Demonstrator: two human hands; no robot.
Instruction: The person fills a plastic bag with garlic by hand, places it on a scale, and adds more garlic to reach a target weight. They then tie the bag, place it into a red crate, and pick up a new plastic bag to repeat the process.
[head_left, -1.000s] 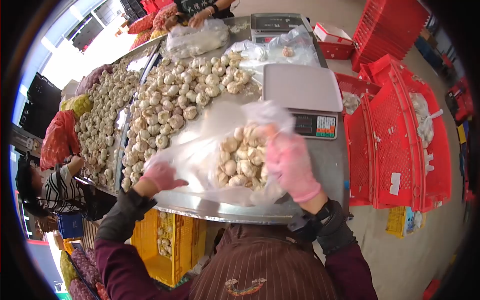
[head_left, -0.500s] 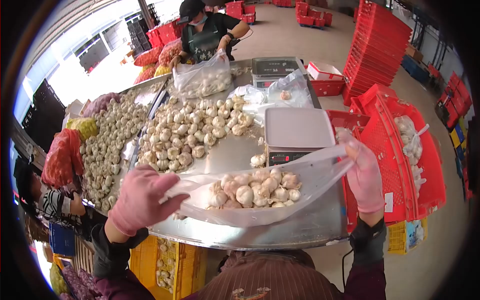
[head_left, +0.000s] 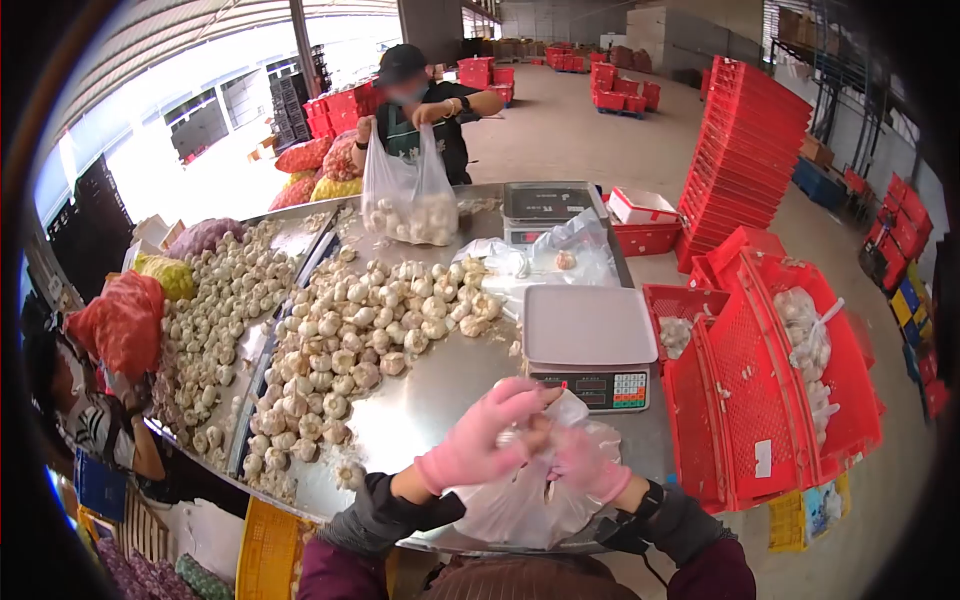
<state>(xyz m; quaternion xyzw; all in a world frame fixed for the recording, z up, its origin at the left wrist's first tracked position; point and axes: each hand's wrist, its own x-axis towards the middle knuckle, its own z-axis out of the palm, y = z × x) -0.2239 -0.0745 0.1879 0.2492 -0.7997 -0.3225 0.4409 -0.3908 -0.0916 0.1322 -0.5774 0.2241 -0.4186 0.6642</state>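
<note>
A clear plastic bag [head_left: 530, 515] rests at the near edge of the metal table, its top gathered. My left hand [head_left: 485, 440], in a pink glove, closes at the neck of the bag from the left; its fingertips are slightly blurred. From the right, my right hand [head_left: 590, 465], also gloved in pink, is closed on the same gathered plastic. The garlic inside is mostly hidden by the bunched film. Just beyond my hands stands a digital scale [head_left: 590, 335] with a bare pan. Loose garlic bulbs [head_left: 350, 330] are heaped to the left.
Red crates [head_left: 735, 400] stand at the right, one holding filled bags [head_left: 800, 325]. Plastic bags [head_left: 570, 255] and a second scale [head_left: 550, 202] lie farther back. A co-worker [head_left: 420, 110] across the table holds a bag of garlic [head_left: 410, 210]; another person [head_left: 100, 410] is at the left.
My hands have come together from the bag's two ends, closing its spread mouth into a bunch. The bag has moved nearer to me. The co-worker opposite has raised their bag upright.
</note>
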